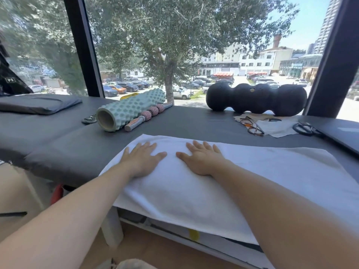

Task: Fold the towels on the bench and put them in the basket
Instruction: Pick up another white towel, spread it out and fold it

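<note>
A white towel lies spread along the front of the dark grey padded bench, its near edge hanging over the bench's front. My left hand rests flat on the towel's left part, fingers straight and spread. My right hand lies flat beside it, palm down, thumbs of both hands pointing at each other with a small gap between. No basket is in view.
Behind the towel lie a mint foam roller, a pink massage stick and a black bumpy roller. Glasses on a cloth and black scissors sit at the right. A dark cushion lies far left.
</note>
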A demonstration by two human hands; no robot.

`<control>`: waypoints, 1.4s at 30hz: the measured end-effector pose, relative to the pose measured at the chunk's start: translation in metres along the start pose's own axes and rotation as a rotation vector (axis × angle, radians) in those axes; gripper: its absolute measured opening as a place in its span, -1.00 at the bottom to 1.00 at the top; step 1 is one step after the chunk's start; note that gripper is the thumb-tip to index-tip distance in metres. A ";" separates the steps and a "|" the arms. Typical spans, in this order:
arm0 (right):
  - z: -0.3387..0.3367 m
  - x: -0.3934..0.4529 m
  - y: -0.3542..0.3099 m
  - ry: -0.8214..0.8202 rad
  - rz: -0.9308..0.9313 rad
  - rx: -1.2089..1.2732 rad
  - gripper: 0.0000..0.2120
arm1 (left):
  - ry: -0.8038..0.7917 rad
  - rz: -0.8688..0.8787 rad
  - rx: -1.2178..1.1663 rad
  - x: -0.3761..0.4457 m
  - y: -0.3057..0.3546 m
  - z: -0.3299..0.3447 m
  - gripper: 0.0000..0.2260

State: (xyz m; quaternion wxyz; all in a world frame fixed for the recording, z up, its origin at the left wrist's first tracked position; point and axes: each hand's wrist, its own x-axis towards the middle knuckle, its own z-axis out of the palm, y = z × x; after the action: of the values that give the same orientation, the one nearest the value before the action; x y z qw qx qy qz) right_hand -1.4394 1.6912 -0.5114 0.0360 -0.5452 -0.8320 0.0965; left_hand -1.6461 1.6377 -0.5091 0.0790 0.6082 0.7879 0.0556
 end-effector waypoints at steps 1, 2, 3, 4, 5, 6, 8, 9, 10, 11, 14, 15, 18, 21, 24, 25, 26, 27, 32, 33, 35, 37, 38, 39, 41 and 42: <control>0.000 0.002 -0.001 -0.008 0.005 0.002 -0.22 | -0.003 -0.005 0.008 0.005 0.000 -0.002 -0.33; -0.001 0.004 0.000 -0.013 0.009 0.002 -0.21 | 0.000 -0.009 0.014 0.011 0.000 -0.003 -0.33; -0.002 0.005 0.002 -0.014 0.012 0.000 -0.21 | 0.004 -0.011 0.021 0.017 0.001 -0.004 -0.32; -0.004 0.007 0.006 -0.011 0.018 -0.004 -0.21 | 0.012 -0.014 0.030 0.023 0.001 -0.004 -0.31; -0.004 0.008 0.010 -0.004 0.024 -0.009 -0.22 | 0.024 -0.018 0.039 0.028 0.002 -0.004 -0.29; -0.005 0.009 0.015 0.004 0.031 -0.010 -0.22 | 0.035 -0.020 0.046 0.033 0.003 -0.004 -0.28; -0.005 0.010 0.022 0.006 0.040 -0.004 -0.23 | 0.050 -0.022 0.046 0.042 0.003 -0.002 -0.27; -0.006 0.011 0.025 0.004 0.041 -0.001 -0.24 | 0.059 -0.021 0.042 0.047 0.002 0.000 -0.26; -0.007 0.011 0.028 0.000 0.041 0.001 -0.24 | 0.070 -0.020 0.042 0.051 0.001 0.002 -0.26; -0.009 0.012 0.033 -0.001 0.044 0.004 -0.24 | 0.080 -0.023 0.039 0.055 -0.001 0.004 -0.25; -0.015 0.007 0.058 0.009 0.096 0.008 -0.24 | 0.097 -0.030 0.029 0.067 -0.005 0.007 -0.20; -0.017 0.005 0.070 0.014 0.120 0.011 -0.24 | 0.106 -0.033 0.026 0.070 -0.006 0.008 -0.20; -0.027 -0.007 0.109 0.024 0.183 0.010 -0.27 | 0.119 -0.038 0.017 0.076 -0.007 0.007 -0.21; -0.036 -0.021 0.153 0.048 0.280 -0.008 -0.28 | 0.117 -0.035 0.008 0.076 -0.004 0.006 -0.22; -0.045 -0.041 0.202 0.064 0.389 -0.042 -0.27 | 0.117 -0.031 0.008 0.074 -0.002 0.004 -0.23; -0.049 -0.048 0.218 0.065 0.420 -0.054 -0.28 | 0.118 -0.028 0.003 0.073 -0.003 0.004 -0.23; -0.052 -0.056 0.232 0.062 0.444 -0.069 -0.30 | 0.114 -0.026 -0.002 0.073 -0.004 0.004 -0.23; -0.055 -0.064 0.244 0.056 0.466 -0.075 -0.32 | 0.107 -0.020 -0.004 0.073 -0.005 0.004 -0.23; -0.059 -0.086 0.262 0.065 0.484 -0.045 -0.39 | 0.098 0.012 -0.042 0.075 -0.006 0.002 -0.25; -0.058 -0.087 0.261 0.078 0.482 -0.045 -0.38 | 0.112 0.020 -0.048 0.073 -0.006 0.002 -0.28; -0.054 -0.086 0.260 0.102 0.481 -0.063 -0.37 | 0.320 0.106 -0.037 0.067 -0.006 0.004 -0.45; -0.052 -0.086 0.261 0.110 0.492 -0.065 -0.36 | 0.718 0.428 0.148 0.059 0.006 0.003 -0.63; -0.052 -0.087 0.260 0.104 0.499 -0.057 -0.36 | 0.812 0.626 0.277 0.055 0.020 -0.003 -0.65; -0.051 -0.086 0.260 0.105 0.504 -0.045 -0.35 | 0.805 0.784 0.335 0.047 0.042 -0.007 -0.64; -0.050 -0.083 0.263 0.118 0.501 -0.028 -0.35 | 0.686 0.927 0.188 0.006 0.106 -0.012 -0.72; -0.052 -0.084 0.262 0.159 0.490 -0.015 -0.38 | 0.626 0.978 0.074 -0.020 0.141 -0.007 -0.78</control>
State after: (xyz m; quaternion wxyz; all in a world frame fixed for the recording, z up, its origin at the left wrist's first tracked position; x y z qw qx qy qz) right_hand -1.1608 1.7222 -0.5092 0.0727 -0.7366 -0.6703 0.0528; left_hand -1.5090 1.6540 -0.4752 -0.2136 0.8585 0.4025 0.2353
